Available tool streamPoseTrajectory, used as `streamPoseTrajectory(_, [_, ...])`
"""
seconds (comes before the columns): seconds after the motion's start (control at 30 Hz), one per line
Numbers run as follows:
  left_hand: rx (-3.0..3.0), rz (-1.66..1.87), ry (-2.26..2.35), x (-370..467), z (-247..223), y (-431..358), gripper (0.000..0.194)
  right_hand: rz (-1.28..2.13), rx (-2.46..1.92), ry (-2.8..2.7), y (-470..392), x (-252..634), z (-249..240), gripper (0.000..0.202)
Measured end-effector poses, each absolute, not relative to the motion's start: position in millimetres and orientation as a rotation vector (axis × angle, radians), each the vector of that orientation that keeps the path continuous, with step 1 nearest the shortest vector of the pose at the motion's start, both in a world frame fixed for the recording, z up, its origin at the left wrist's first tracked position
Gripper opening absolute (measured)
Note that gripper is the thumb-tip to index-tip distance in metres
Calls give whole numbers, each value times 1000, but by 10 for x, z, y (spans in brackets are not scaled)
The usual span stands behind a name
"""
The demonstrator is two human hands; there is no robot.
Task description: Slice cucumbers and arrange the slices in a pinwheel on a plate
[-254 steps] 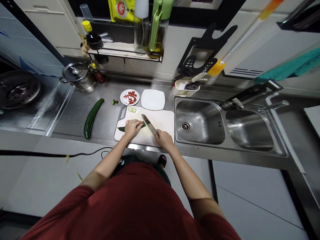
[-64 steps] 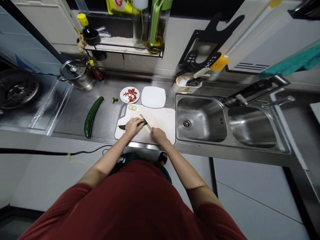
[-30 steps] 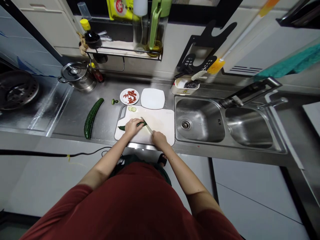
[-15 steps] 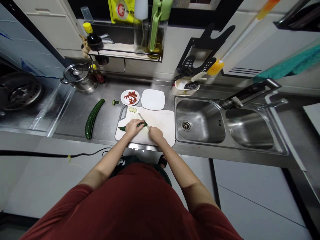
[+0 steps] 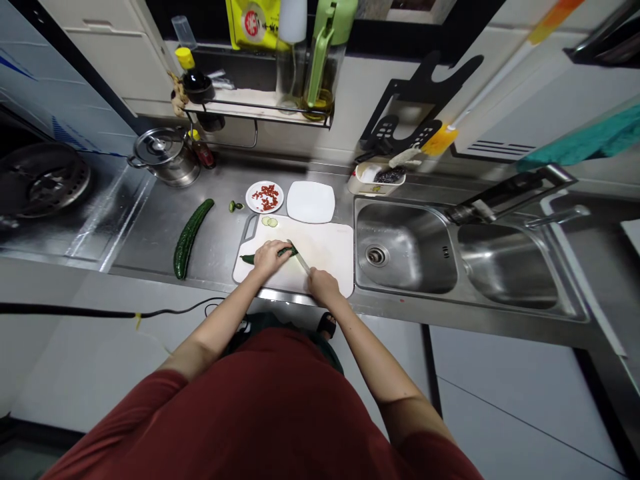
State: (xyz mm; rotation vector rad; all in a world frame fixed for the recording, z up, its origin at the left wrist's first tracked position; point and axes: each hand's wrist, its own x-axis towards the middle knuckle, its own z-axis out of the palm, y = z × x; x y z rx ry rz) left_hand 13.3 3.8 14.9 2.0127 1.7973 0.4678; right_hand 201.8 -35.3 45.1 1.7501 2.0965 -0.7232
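A dark green cucumber (image 5: 247, 259) lies on the white cutting board (image 5: 327, 243), partly covered by my left hand (image 5: 270, 259). The fingers of that hand are wrapped over it close to its right end. My right hand (image 5: 323, 287) is closed on the handle of a knife (image 5: 302, 261). The blade slants up and left, with its tip part at the cucumber's right end. Two pale cucumber slices (image 5: 269, 221) rest at the board's upper left. Left of the board, a whole cucumber (image 5: 193, 239) lies on the steel counter.
Behind the board stand a plate of chopped red pieces (image 5: 265, 197) and a white square plate (image 5: 311, 202). Small green cucumber ends (image 5: 235, 206) lie beside them. To the right is a double sink (image 5: 407, 243); a lidded pot (image 5: 167, 157) stands back left.
My right hand and the knife have drawn back toward me and to the right, while my left hand stays on the cucumber. The whole view has shifted slightly.
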Motion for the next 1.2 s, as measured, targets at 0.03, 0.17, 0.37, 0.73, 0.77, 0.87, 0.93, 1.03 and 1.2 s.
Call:
streamPoseTrajectory(0.03, [2012, 470, 1797, 134, 151, 37, 29, -719, 1757, 2106, -341, 2003, 450, 27])
streamPoseTrajectory(0.17, [2004, 471, 1801, 137, 159, 35, 29, -709, 1777, 2146, -245, 1914, 437, 28])
streamPoseTrajectory(0.37, [1992, 461, 1803, 142, 178, 36, 30, -727, 1788, 2159, -58, 1770, 423, 29])
streamPoseTrajectory(0.73, [2003, 488, 1790, 130, 168, 36, 29, -711, 1791, 2160, -79, 1781, 410, 29])
streamPoseTrajectory(0.77, [2001, 487, 1792, 130, 169, 36, 29, -711, 1790, 2156, -102, 1799, 408, 28])
streamPoseTrajectory(0.87, [1997, 492, 1790, 130, 180, 35, 29, -705, 1797, 2144, -181, 1858, 402, 27])
streamPoseTrajectory(0.93, [1997, 496, 1789, 130, 187, 33, 29, -698, 1799, 2142, -233, 1894, 401, 27])
streamPoseTrajectory(1.03, [1991, 485, 1799, 133, 192, 31, 28, -702, 1795, 2136, -300, 1935, 405, 28])
streamPoseTrajectory(1.2, [1991, 487, 1803, 131, 169, 35, 28, -717, 1792, 2116, -370, 1990, 413, 26])
